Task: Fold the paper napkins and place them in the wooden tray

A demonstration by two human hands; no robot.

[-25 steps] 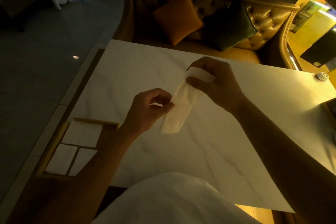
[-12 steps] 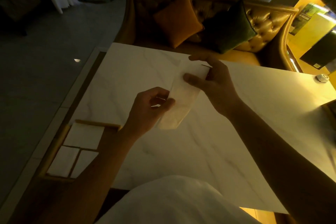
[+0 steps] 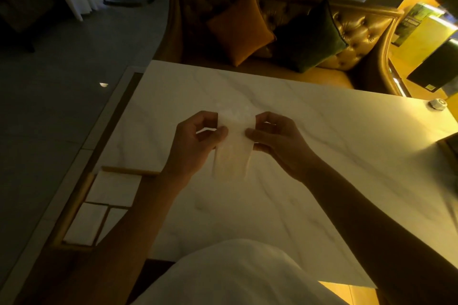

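Above the marble bench [image 3: 334, 168], a left hand [image 3: 193, 142] and a right hand [image 3: 277, 141] pinched opposite edges of a blurred paper napkin [image 3: 234, 148], fingers [image 3: 266, 117] curled. At eight o'clock from it, the wooden tray [image 3: 128, 170] held folded napkins [image 3: 115, 188].

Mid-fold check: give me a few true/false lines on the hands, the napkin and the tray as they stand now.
1. The left hand and the right hand both pinch the napkin. True.
2. The held napkin is already in the tray. False: it is held over the table, apart from the wooden tray.
3. White napkins already lie in the tray's compartments. True.
4. The tray is on the person's right. False: it is on the left, by the table's near corner.
5. Two cushions rest on the sofa beyond the table. True.
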